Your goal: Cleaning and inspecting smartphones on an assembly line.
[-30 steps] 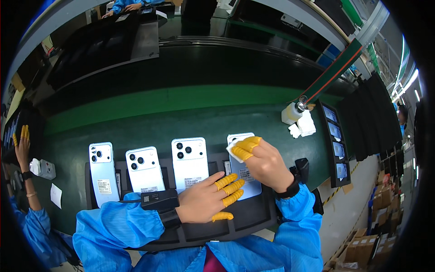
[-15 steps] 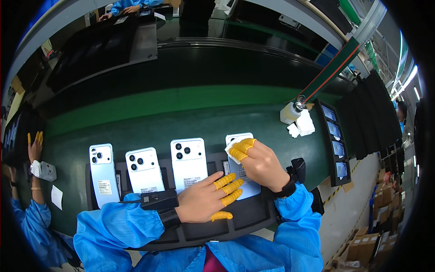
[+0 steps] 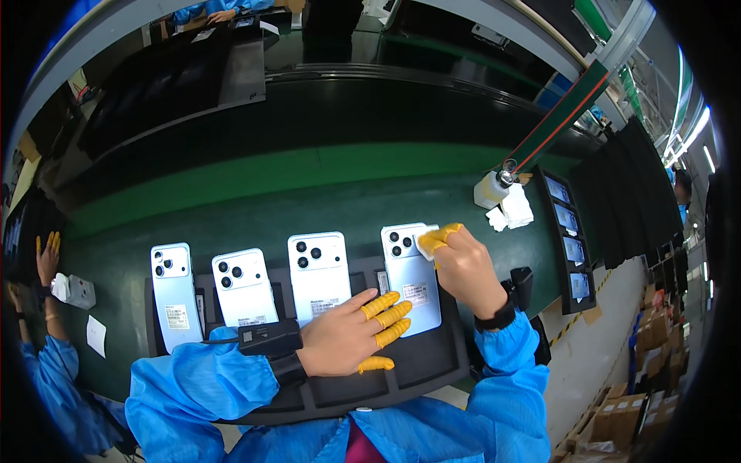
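Four fingertips in yellow finger cots mark my left hand [image 3: 347,332], which lies spread with its fingers at the lower left edge of the rightmost smartphone [image 3: 421,270]. That phone is light blue, back up, with three lenses and a white label. My right hand [image 3: 467,270], also in yellow cots, pinches a folded white wipe [image 3: 425,244] at the phone's upper right edge. To the left, a third phone [image 3: 318,270], a second phone [image 3: 241,289] and a first phone [image 3: 171,285] lie back up on the black tray [image 3: 424,370]. My left arm hides part of the tray.
A pump bottle [image 3: 490,190] and a stack of white wipes [image 3: 517,207] stand at the right. Beyond them is a black tray [image 3: 575,289] of several phones. Another person's hand [image 3: 48,258] rests near a white bottle [image 3: 75,291] at the left.
My right hand has moved right with the wipe, from over the phone's camera area to its upper right edge. The phone's lenses now show. My left hand stays put.
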Tool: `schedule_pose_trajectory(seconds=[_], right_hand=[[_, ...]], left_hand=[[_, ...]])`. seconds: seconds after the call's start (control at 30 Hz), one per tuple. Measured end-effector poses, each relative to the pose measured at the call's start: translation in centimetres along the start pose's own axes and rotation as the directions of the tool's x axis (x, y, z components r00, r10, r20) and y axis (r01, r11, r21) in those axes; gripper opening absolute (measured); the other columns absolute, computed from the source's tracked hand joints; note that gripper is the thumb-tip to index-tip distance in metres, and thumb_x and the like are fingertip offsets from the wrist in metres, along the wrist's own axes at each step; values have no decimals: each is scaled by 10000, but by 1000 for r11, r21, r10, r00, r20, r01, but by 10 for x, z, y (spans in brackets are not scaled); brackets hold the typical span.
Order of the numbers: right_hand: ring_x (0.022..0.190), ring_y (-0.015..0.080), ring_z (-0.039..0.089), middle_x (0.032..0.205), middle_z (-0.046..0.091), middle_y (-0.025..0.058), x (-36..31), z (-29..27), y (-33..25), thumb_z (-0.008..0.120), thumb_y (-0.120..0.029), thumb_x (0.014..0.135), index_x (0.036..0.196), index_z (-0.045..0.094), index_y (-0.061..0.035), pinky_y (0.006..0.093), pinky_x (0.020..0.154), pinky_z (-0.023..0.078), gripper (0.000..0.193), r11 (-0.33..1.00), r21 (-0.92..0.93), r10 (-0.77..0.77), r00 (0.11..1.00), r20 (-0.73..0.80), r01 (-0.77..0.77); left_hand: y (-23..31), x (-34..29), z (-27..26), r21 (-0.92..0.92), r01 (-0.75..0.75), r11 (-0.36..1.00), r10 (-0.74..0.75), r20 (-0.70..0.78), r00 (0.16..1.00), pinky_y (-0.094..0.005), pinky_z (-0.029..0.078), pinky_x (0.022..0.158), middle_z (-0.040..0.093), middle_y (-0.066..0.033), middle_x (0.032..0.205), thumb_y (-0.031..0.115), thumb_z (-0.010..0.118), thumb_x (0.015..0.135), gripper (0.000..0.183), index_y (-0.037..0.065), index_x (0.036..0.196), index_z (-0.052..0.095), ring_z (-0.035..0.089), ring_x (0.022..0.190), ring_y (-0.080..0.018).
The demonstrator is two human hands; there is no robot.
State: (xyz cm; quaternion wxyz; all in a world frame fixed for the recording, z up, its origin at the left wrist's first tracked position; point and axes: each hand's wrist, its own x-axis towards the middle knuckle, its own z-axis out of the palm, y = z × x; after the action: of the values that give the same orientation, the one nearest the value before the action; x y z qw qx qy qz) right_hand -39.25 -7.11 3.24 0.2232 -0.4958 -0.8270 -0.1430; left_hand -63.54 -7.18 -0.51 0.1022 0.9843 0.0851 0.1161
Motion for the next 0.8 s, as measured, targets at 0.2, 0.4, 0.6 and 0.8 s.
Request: schedule_pose_trajectory(seconds=[0.2, 0.4, 0.6, 0.8], right_hand=[[773, 291, 612, 797, 623, 119, -5, -27, -28, 620, 21, 613, 791, 675, 0, 362, 691, 530, 187, 994, 110, 6, 998, 62, -13], [768, 287, 614, 814, 631, 122, -3, -9, -10, 601, 26, 634, 784, 680, -13, 357, 728, 528, 174, 994, 70, -89, 996, 16, 87], [773, 286, 614, 785, 626, 120, -6, -36, -2, 611, 55, 625, 772, 681, -7, 350, 703, 534, 174, 990, -111, 100, 988, 119, -86], [798, 277, 611, 798, 626, 115, 54, -27, -37, 645, 44, 617, 842, 689, -6, 348, 695, 532, 234, 984, 127, -132, 991, 27, 127]], left_hand=[[1, 0, -1, 32, 10, 999, -10, 2, 1000, -436, 203, 1140, 447, -93, 1401, 519, 460, 901, 606, 112, 1350, 467, 363, 1340, -265], [0, 2, 4, 30, -6, 1000, 8, -39, 999, -435, 195, 1145, 449, -99, 1398, 521, 458, 907, 609, 114, 1360, 457, 359, 1343, -263], [0, -4, 4, -9, 19, 1000, -19, 11, 1000, -431, 184, 1149, 428, -115, 1416, 489, 487, 907, 621, 95, 1383, 426, 339, 1355, -274], [-17, -46, -42, -19, 53, 998, -52, 55, 997, -437, 194, 1145, 411, -157, 1421, 452, 517, 905, 637, 57, 1391, 399, 324, 1360, -311]])
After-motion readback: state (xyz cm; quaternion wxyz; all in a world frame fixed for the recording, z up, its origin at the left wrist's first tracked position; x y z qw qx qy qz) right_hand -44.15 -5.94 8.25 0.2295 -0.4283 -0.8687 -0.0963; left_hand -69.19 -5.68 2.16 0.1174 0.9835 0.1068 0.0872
